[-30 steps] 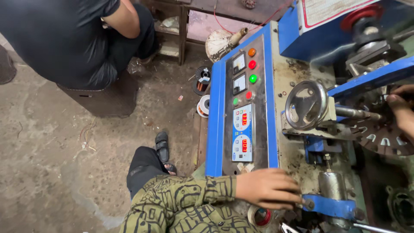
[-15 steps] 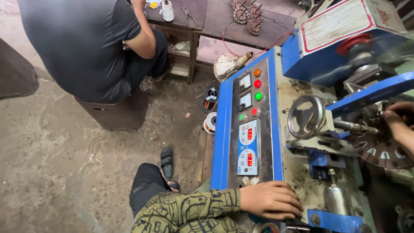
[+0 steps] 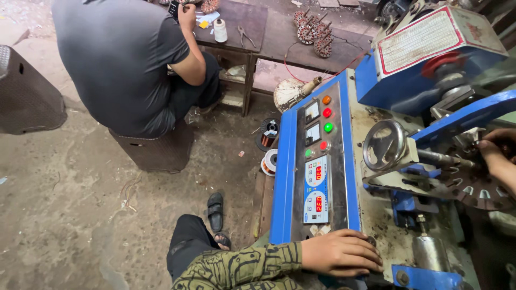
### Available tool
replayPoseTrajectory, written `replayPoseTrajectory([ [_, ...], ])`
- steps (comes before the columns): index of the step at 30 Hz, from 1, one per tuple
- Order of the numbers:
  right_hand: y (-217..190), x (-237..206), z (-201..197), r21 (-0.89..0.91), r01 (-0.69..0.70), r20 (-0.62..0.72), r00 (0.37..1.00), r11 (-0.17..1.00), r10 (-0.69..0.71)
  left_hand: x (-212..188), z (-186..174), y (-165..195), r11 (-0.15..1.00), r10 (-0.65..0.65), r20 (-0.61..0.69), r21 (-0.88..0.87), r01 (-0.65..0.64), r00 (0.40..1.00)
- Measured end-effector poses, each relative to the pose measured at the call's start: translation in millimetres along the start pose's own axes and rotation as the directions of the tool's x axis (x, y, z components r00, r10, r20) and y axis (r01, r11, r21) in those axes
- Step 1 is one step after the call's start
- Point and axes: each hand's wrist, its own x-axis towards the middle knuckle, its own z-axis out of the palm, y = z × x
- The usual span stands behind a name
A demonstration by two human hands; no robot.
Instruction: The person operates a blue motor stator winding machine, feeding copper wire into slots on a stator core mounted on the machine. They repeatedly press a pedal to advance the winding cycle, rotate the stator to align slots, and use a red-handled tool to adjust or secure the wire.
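The round grey slotted metal stator core [image 3: 481,193] sat at the right end of the blue winding machine [image 3: 285,177], just past the grey metal handwheel [image 3: 384,145]. The right hand [image 3: 497,150] touched its upper edge, fingers curled; whether they gripped it could not be told. The left hand [image 3: 341,252] lay flat, fingers loosely spread, on the machine's near edge below the grey control panel with coloured buttons [image 3: 317,161]. Beyond, a person in a grey shirt [image 3: 118,59] sat at a dark wooden tabletop [image 3: 236,21].

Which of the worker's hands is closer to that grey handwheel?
Right. The right hand rests on the slotted metal disc, just beyond the handwheel shaft. The left hand lies lower, below the control panel.
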Motion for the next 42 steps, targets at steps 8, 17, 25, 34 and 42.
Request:
replayPoseTrajectory([
  [8,-20.0,16.7,0.3,0.004,-0.046,0.062,0.997,0.999,0.046,-3.7,1.7,4.1,0.999,-0.029,0.026,0.028,0.028,0.999],
  [17,-7.9,18.7,-3.5,-0.027,-0.08,0.133,0.988,0.996,0.083,-2.1,-0.6,7.4,0.998,-0.039,0.041,0.043,0.037,0.998],
  [25,-35.8,-20.7,-29.3,-0.196,0.171,-0.093,0.977,0.966,-0.192,6.2,-17.5,12.5,1.0,-0.026,0.072,0.007,0.026,0.997],
  [34,-90.3,-38.8,-47.3,-0.26,0.124,-0.121,0.98,0.957,-0.16,23.2,-16.7,10.5,1.0,0.007,0.086,-0.014,-0.005,0.996],
  [42,-97.6,-38.0,-47.2,-0.254,0.129,-0.129,0.978,0.959,-0.166,24.0,-12.9,7.3,1.0,0.005,0.108,-0.009,-0.004,0.994],
])
